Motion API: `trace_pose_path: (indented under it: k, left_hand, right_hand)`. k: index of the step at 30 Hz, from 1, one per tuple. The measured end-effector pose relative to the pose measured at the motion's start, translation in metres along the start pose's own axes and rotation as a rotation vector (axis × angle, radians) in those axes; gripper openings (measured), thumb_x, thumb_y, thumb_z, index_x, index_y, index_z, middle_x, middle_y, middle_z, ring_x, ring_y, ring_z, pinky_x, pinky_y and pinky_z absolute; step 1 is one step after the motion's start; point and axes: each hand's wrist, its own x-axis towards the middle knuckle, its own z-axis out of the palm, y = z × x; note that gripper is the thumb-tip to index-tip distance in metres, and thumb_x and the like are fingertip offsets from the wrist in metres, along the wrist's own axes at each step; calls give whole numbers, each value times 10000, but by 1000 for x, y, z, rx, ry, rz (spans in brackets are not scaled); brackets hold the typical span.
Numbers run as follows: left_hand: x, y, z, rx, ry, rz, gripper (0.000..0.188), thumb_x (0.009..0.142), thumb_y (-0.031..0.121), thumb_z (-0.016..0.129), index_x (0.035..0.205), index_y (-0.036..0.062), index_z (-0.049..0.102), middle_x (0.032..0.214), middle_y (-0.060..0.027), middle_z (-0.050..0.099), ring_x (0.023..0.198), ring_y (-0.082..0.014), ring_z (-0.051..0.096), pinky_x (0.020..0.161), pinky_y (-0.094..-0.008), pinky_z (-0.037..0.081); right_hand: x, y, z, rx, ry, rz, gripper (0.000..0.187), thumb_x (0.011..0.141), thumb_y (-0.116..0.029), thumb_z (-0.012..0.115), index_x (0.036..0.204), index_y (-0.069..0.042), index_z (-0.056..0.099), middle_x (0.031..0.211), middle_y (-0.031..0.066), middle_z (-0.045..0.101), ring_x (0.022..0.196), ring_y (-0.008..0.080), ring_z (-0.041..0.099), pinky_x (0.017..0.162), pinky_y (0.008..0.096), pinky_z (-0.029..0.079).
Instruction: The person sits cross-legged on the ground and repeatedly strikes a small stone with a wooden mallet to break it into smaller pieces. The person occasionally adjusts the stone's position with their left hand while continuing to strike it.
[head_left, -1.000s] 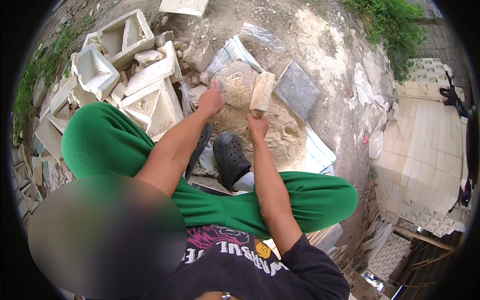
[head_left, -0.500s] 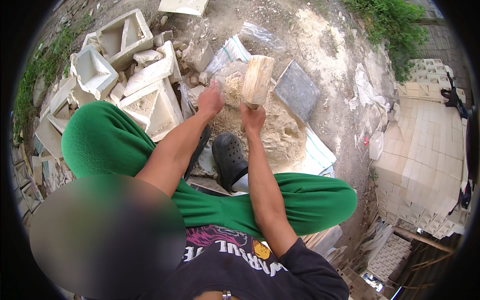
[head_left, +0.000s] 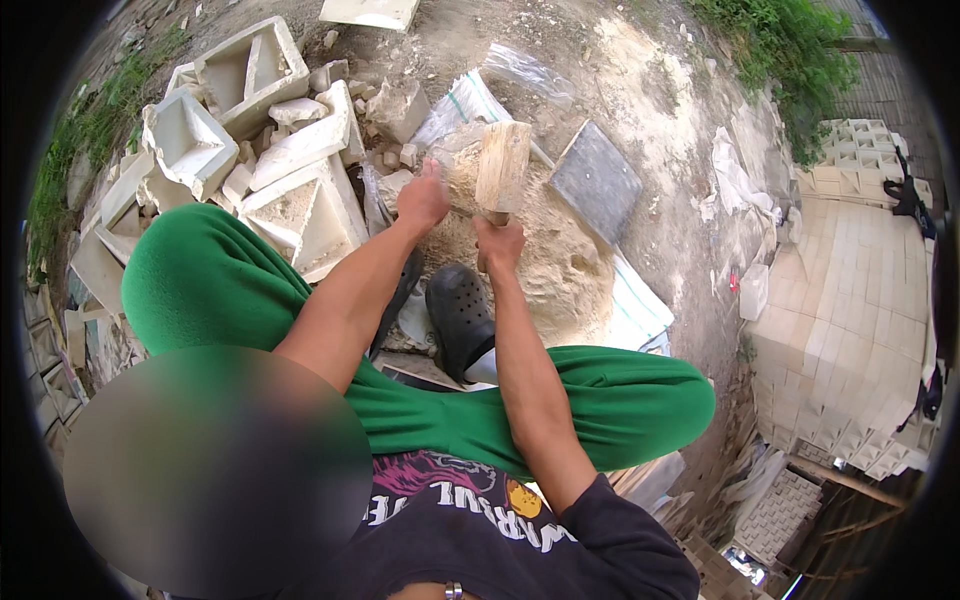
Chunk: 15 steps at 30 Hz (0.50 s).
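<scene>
My right hand [head_left: 498, 245] grips the short handle of a wooden mallet [head_left: 503, 167]. The mallet's thick pale head points away from me, over a heap of cream powder and crumbs [head_left: 565, 270]. To its left, my left hand [head_left: 423, 200] is closed at the heap's edge; what it grips, if anything, is hidden. Beside that hand lies a small pale stone chunk [head_left: 393, 183]. Under the heap a white sack with green stripes [head_left: 640, 310] shows at its edges.
Broken cream blocks with hollow recesses [head_left: 310, 215] pile up at the left. A grey square slab [head_left: 595, 182] lies right of the heap. Clear plastic [head_left: 530, 72] lies beyond. My dark clog [head_left: 460, 315] stands close to the heap. Stacked pale blocks [head_left: 845, 290] rise at the right.
The mallet has shifted slightly left and its head is tilted differently, closer to my left hand. My right hand moved a little left with it; my left hand stays nearly in place.
</scene>
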Motion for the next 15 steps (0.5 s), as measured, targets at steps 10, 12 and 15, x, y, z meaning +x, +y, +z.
trace_pose_path:
  k: [10,12,15]
  left_hand:
    - [-1,1,-11,9,-104,20,649,880,192,502,1476,-39,386,1555,-211,382,1040,-375,676,864,-475,554]
    - [0,0,-15,-18,-122,30,684,879,207,518,1491,-44,346,1528,-236,403,1035,-398,667,883,-481,542]
    - [4,-6,-14,-29,-148,2,704,865,190,520,1501,-41,324,1521,-243,407,1041,-409,658,896,-489,532]
  right_hand:
    - [15,32,0,-134,-115,45,402,706,-326,770,881,34,733,753,200,718,774,302,737,745,418,559]
    - [13,23,-2,-112,-76,0,405,702,-327,775,885,31,734,733,202,714,759,304,737,728,417,561]
    - [2,4,-5,-52,6,-141,414,698,-327,780,911,25,735,773,220,719,799,333,737,733,426,561]
